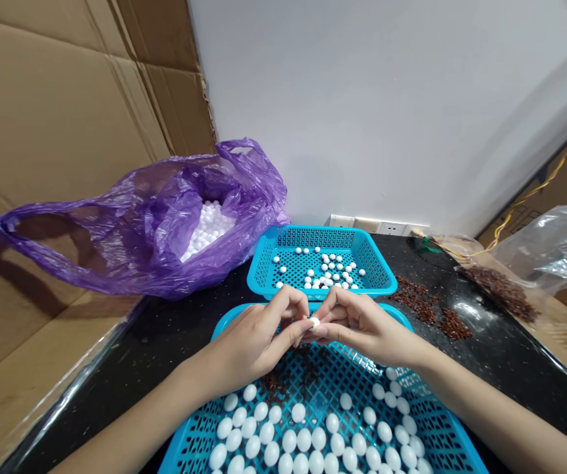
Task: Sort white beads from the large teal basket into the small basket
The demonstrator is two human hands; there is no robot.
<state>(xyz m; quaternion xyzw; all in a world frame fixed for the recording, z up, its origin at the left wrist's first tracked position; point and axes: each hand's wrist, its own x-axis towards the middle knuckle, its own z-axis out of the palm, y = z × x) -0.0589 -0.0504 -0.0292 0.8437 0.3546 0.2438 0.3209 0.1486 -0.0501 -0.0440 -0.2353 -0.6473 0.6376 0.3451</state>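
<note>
My left hand (263,332) and my right hand (365,326) meet above the near blue plastic basket (180,438). Their thumbs and fingertips pinch one small white ball (315,322) between them. Whether the fingers also hold a smaller piece, I cannot tell. Below them, many loose white balls (303,440) lie spread over the near basket's floor. Small reddish-brown pieces (274,385) are heaped in that basket, partly hidden under my left hand. Just beyond my fingers stands a second blue basket (386,280) with several smaller-looking white balls (328,259) inside.
A purple plastic bag (130,230) at the left gapes over a pile of white balls (209,227). More reddish-brown bits (419,299) are scattered on the black countertop (162,349). To the right lies a clear bag (550,247) of them. Cardboard (56,131) stands left; sockets (392,228) line the wall.
</note>
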